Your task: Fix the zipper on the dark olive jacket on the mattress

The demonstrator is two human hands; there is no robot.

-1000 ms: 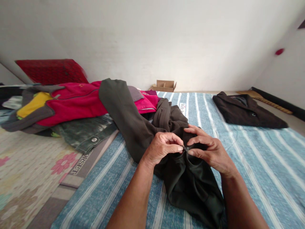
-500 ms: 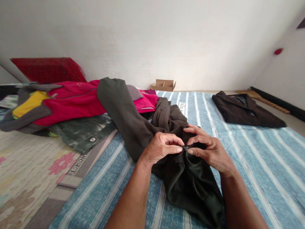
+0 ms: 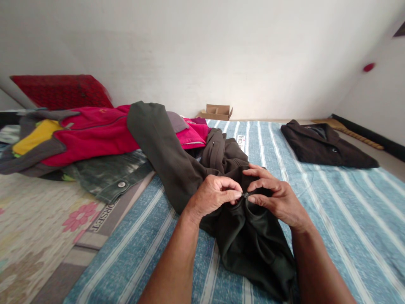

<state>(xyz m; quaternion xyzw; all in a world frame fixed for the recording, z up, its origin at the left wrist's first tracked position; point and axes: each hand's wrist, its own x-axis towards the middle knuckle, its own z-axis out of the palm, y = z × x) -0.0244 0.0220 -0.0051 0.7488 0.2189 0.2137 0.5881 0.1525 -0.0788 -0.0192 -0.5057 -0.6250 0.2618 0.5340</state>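
Note:
A dark olive garment (image 3: 253, 245) lies crumpled on the striped bed, one long sleeve or leg (image 3: 158, 143) stretching to the back left. My left hand (image 3: 215, 194) pinches its edge between thumb and index finger. Facing it, my right hand (image 3: 272, 192) grips the same edge, its thumb and fingers closed on the cloth. Between the fingertips shows a small dark fastener (image 3: 245, 195), too small to tell its kind. Dark cloth hangs in folds below both hands.
On the left is a pile with a pink and grey jacket (image 3: 95, 131), over dark green denim (image 3: 110, 177). A folded dark brown jacket (image 3: 329, 145) rests at the right on the blue striped sheet (image 3: 316, 228). By the wall are a small cardboard box (image 3: 218, 111) and a red panel (image 3: 63, 90).
My hands keep their pinch at the fastener and shift only slightly. The whole view has moved a little; the garment stays in place.

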